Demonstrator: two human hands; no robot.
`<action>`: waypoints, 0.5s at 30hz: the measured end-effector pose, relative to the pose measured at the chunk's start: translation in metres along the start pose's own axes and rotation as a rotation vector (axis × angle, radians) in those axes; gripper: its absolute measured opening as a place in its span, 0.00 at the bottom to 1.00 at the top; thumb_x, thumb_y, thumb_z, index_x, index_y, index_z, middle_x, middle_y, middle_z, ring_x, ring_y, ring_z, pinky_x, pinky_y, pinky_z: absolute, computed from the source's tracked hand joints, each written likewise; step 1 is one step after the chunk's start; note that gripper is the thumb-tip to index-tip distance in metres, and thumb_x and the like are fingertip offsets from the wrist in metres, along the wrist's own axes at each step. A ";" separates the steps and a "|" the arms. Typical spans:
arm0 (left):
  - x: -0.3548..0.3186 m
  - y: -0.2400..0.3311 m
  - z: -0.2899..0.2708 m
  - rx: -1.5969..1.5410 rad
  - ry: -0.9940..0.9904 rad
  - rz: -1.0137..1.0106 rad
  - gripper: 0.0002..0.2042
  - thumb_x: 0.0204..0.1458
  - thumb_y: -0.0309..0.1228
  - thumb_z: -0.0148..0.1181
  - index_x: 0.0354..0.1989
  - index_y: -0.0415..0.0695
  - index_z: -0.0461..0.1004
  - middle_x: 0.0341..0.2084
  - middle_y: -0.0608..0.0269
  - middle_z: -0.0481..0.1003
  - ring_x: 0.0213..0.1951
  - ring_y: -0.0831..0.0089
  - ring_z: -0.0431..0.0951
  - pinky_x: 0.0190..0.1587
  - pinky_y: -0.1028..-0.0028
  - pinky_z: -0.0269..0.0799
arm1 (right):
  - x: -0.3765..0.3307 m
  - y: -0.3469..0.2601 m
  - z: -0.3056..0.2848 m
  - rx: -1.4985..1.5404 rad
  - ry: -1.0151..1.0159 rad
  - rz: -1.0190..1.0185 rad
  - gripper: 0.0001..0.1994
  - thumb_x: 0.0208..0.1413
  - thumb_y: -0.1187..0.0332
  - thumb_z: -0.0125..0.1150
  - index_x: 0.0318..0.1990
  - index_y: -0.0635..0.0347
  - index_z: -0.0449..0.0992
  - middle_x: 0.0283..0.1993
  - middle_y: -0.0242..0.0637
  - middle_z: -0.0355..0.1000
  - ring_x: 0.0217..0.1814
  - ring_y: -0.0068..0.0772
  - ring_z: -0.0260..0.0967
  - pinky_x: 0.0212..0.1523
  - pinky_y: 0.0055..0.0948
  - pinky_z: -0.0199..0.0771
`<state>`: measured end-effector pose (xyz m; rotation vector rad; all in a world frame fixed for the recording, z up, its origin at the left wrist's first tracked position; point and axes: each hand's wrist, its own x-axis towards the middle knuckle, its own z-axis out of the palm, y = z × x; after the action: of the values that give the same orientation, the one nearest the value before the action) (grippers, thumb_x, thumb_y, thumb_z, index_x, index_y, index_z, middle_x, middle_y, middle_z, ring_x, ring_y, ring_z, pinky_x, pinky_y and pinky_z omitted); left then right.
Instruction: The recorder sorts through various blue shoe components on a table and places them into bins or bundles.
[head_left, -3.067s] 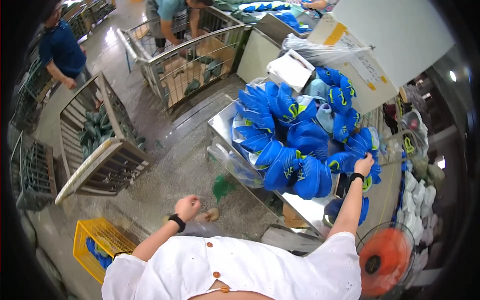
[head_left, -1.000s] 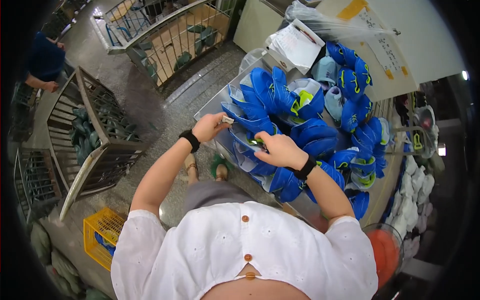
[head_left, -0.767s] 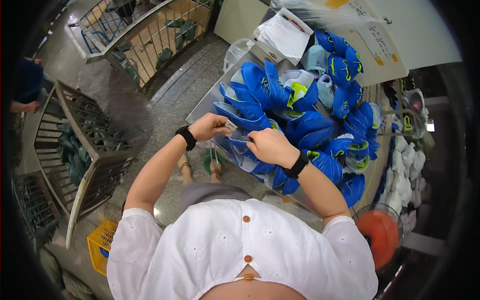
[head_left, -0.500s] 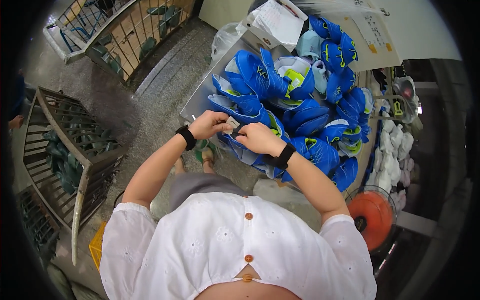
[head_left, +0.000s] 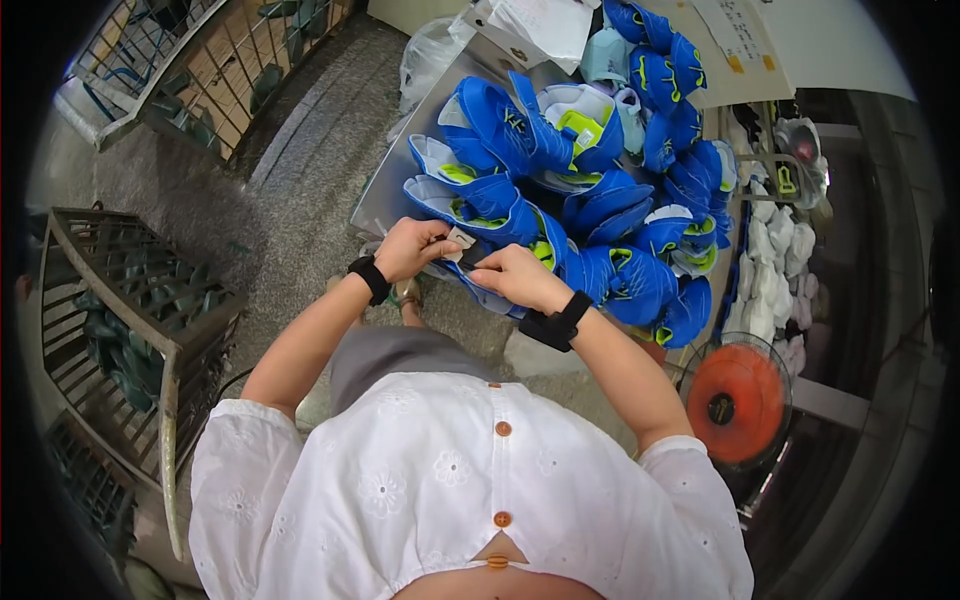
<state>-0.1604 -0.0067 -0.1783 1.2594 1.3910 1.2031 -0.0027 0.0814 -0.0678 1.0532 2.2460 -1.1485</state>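
My left hand (head_left: 408, 249) is closed in a pinch on a small pale tag-like piece (head_left: 461, 240) with a dark mark on it. Close by, my right hand (head_left: 517, 277) pinches a small dark piece (head_left: 469, 259); its kind is too small to tell, and whether it joins the pale piece I cannot tell. Both hands are over the near left edge of a pile of blue shoe uppers (head_left: 487, 122) with lime-green and white insides. One upper (head_left: 470, 205) lies just beyond my fingertips. A black band circles each wrist.
The uppers lie on a metal-topped table (head_left: 378, 195). White papers (head_left: 540, 28) and a clear plastic bag (head_left: 428, 62) are at its far end. An orange fan (head_left: 735, 405) stands at right, near white bundles (head_left: 770, 270). Metal rack carts (head_left: 110, 260) with dark green pieces stand at left.
The view has shifted slightly, so the pile sits a little higher and further left and the fan shows more fully. Both hands keep their pinches on the small pieces.
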 end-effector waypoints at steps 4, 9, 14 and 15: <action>0.000 0.006 0.001 0.031 -0.046 -0.044 0.11 0.46 0.37 0.59 0.28 0.41 0.74 0.18 0.55 0.72 0.19 0.67 0.73 0.23 0.73 0.65 | -0.002 0.006 -0.003 0.061 -0.021 0.021 0.13 0.45 0.63 0.57 0.30 0.67 0.76 0.18 0.42 0.69 0.17 0.28 0.65 0.22 0.27 0.63; 0.002 0.010 0.002 -0.092 -0.044 -0.019 0.11 0.46 0.36 0.59 0.29 0.39 0.75 0.21 0.57 0.75 0.22 0.70 0.75 0.25 0.76 0.68 | 0.004 -0.003 0.001 0.056 0.004 0.033 0.12 0.43 0.64 0.57 0.25 0.66 0.75 0.20 0.48 0.69 0.22 0.42 0.68 0.27 0.34 0.66; 0.001 0.004 0.004 -0.021 -0.060 -0.014 0.11 0.45 0.35 0.59 0.29 0.40 0.74 0.19 0.58 0.74 0.20 0.71 0.73 0.24 0.74 0.66 | 0.004 -0.006 0.005 0.111 0.006 0.065 0.12 0.42 0.64 0.57 0.22 0.68 0.74 0.19 0.48 0.68 0.21 0.44 0.67 0.26 0.34 0.65; 0.000 0.002 0.005 -0.008 -0.066 -0.016 0.11 0.45 0.35 0.59 0.28 0.39 0.74 0.19 0.58 0.73 0.20 0.71 0.72 0.24 0.74 0.66 | 0.003 -0.005 0.006 0.104 0.016 0.059 0.12 0.42 0.64 0.57 0.22 0.68 0.74 0.18 0.49 0.67 0.21 0.44 0.67 0.26 0.35 0.65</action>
<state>-0.1552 -0.0057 -0.1771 1.2687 1.3446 1.1459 -0.0087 0.0757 -0.0706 1.1655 2.1723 -1.2476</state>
